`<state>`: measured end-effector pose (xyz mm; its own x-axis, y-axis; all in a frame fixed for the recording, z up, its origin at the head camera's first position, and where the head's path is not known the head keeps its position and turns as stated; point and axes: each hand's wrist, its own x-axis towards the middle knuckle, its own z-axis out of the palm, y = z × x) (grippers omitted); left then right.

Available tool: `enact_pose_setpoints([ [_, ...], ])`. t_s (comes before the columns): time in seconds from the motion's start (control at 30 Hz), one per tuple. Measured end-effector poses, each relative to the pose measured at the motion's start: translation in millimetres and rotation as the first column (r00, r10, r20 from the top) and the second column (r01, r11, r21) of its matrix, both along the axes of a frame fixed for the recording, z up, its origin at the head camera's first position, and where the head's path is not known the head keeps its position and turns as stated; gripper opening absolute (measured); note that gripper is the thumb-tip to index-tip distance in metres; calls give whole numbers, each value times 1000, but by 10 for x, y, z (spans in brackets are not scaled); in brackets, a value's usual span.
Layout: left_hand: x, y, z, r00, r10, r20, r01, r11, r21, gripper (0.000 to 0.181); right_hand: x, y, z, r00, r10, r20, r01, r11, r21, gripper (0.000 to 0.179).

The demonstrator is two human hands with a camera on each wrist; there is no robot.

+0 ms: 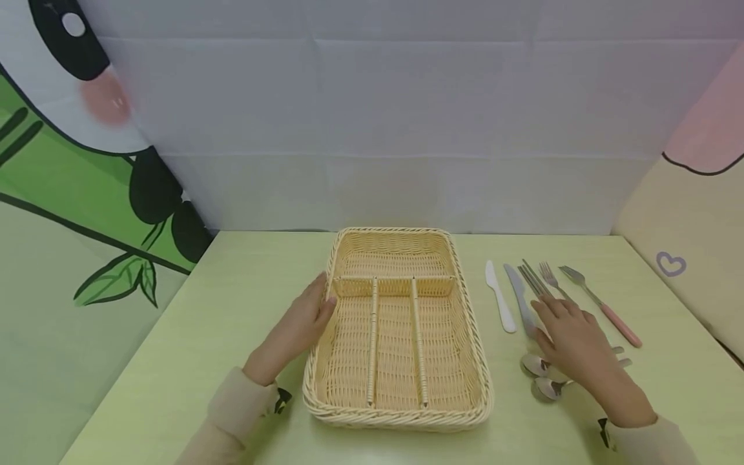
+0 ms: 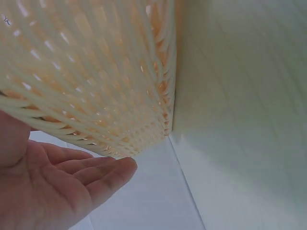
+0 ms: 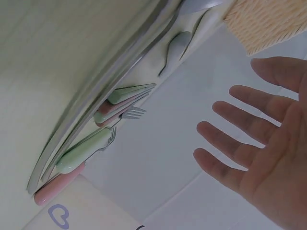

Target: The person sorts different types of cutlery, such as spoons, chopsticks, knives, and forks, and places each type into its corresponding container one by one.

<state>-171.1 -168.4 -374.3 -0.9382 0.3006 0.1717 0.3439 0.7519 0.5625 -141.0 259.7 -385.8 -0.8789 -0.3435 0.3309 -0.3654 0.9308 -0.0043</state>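
Note:
A rectangular wicker basket [image 1: 396, 416] with dividers stands in the middle of the table. My left hand [image 1: 296, 329] holds its left rim, thumb over the edge and fingers along the outside. In the left wrist view, the left hand's fingers [image 2: 103, 184] lie fairly straight by the rim. My right hand [image 1: 575, 336] is over the cutlery, its fingers spread with nothing between them. Under and beyond it lie thin metal rods [image 1: 531, 278] like chopsticks, a fork [image 1: 547, 274], and a pink-handled fork [image 1: 619, 324]. Two spoons [image 1: 546, 389] lie nearer me, their handles partly hidden.
A white-handled knife [image 1: 500, 300] and a second knife [image 1: 521, 300] lie between the basket and the right hand. A green-handled fork [image 3: 86, 151] shows in the right wrist view. A pale cloth wall [image 1: 389, 129] rises behind the table [image 1: 261, 271], with printed panels at both sides.

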Motion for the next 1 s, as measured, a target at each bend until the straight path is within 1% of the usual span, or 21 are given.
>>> enact_pose_setpoints([
  [0.13,-7,13,-19,1000,-3,-29,3,1000,-25,57,43,91,-28,999,-14,38,14,1000,16,38],
  [0.3,-15,27,-34,998,-7,-62,5,999,-38,53,77,206,-74,998,-9,64,7,1000,27,32],
  [0.5,-23,34,-60,999,9,-44,-11,999,-41,51,114,314,-115,989,-28,143,26,999,20,29],
  [0.57,-25,36,-70,999,9,-40,-11,999,-40,50,123,346,-128,987,-34,158,32,999,18,26],
  [0.67,-23,37,-72,999,4,-50,-6,999,-39,49,142,377,-143,987,-35,158,34,999,10,23],
  [0.8,-17,37,-62,999,3,-53,-5,999,-34,50,169,404,-169,986,-29,161,28,1000,9,24],
  [1.0,-25,41,-70,999,0,-33,-1,1000,-11,51,184,438,-217,986,-30,167,25,999,32,24],
])
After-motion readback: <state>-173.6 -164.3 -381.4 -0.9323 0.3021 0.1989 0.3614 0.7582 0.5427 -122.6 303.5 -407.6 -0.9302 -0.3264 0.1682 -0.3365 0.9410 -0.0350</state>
